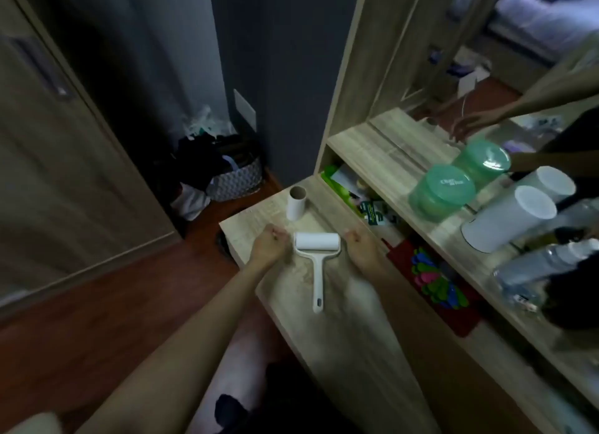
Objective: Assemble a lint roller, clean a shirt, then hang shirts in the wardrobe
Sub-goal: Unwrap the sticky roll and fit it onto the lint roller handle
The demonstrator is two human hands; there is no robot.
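Lint roller [317, 249] lies on the table [324, 352] — left hand [269, 243] and right hand [360, 245] flank it, curled, empty.

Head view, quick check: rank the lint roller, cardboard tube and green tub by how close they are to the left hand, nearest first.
From the left hand:
1. lint roller: right beside the hand, flat on the table.
2. cardboard tube: upright just beyond the hand, near the table's far end.
3. green tub: far off to the right, up on the shelf.
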